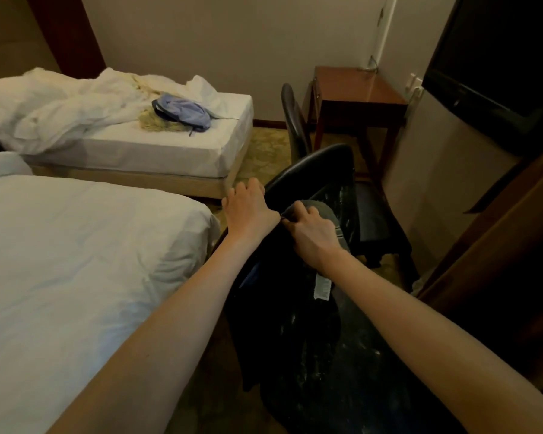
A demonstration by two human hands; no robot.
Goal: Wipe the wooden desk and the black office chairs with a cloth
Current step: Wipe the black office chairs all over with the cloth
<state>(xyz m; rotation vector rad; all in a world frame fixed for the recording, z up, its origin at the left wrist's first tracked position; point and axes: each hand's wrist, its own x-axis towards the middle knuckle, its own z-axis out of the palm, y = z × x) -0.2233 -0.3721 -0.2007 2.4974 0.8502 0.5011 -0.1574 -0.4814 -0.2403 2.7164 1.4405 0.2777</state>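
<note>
— Left grip (248, 208)?
— Curled over the top edge of the black office chair (314, 161).
— Right grip (311, 233)?
— Pinching a grey cloth (324, 211) against its back. Wooden surface (358, 86) well apart, by the wall (232, 42).

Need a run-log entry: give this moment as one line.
left hand: grips near chair top | right hand: holds cloth on backrest | desk: untouched

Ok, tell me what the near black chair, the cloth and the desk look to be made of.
Near black chair: likely leather or vinyl, semi-gloss; its rim catches light and pale scuffs show. Cloth: soft grey fabric, matte; it bunches under the right hand. Desk: reddish-brown wood or veneer, with a smooth sheen on top; which, I cannot tell.
</note>
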